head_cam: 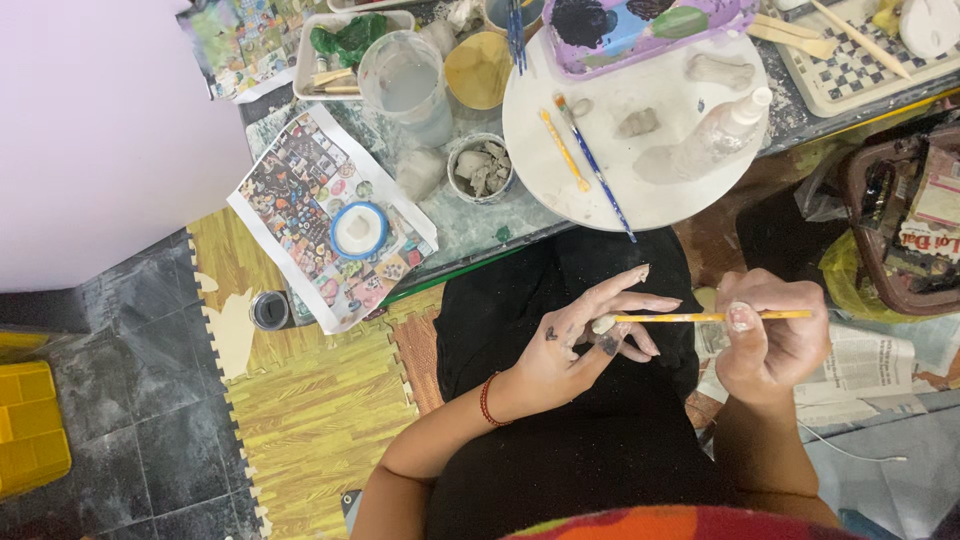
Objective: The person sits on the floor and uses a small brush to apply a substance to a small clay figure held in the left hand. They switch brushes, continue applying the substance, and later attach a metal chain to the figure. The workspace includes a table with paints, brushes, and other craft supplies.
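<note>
The right hand [768, 338] pinches a thin yellow wooden brush [710, 317] whose tip meets a small pale clay lump [603, 325] held in the clay-smeared left hand's [580, 340] fingertips

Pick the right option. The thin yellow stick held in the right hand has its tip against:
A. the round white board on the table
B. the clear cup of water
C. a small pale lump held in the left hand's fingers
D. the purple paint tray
C: the right hand holds the yellow stick level, and its tip meets the small pale lump pinched in the left hand, over the lap and away from the table.
</note>
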